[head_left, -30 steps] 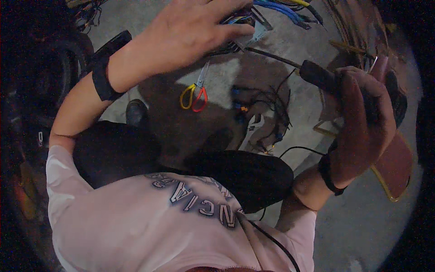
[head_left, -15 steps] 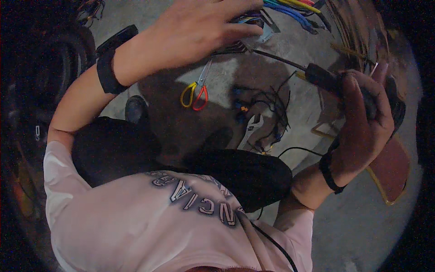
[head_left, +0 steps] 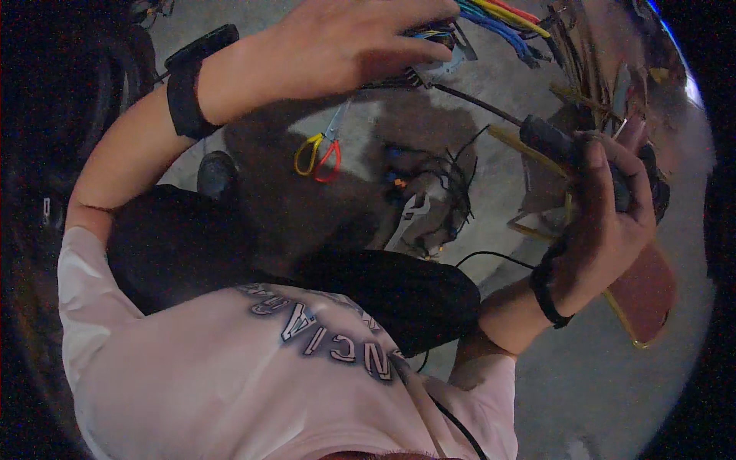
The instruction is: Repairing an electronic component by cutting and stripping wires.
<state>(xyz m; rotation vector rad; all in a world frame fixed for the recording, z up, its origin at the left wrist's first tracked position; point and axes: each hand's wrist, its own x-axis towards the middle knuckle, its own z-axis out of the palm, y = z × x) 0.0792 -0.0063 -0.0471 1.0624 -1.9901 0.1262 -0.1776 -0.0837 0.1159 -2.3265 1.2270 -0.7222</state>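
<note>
My left hand (head_left: pixel 337 54) is closed over a small metal assembly (head_left: pixel 461 54) at the top, partly hidden by my fingers, with a bundle of coloured cables (head_left: pixel 506 19) beside it. My right hand (head_left: pixel 613 199) grips the black handle of a long, thin-shafted tool (head_left: pixel 548 139), like a screwdriver, whose tip reaches the assembly just beside my left fingers. Below my left hand lie scissors (head_left: pixel 318 157) with yellow and red handles.
An adjustable wrench (head_left: pixel 410 211) and tangled dark wires (head_left: pixel 456 180) lie on the concrete floor (head_left: pixel 583 383) before my knees. A reddish yellow-edged piece (head_left: pixel 648 291) and brown strip-like material (head_left: pixel 594 69) are at the right. A dark round object (head_left: pixel 84 84) stands at the left.
My left hand has edged up and to the right. My right hand and the tool have shifted slightly downward, with the shaft still reaching the assembly.
</note>
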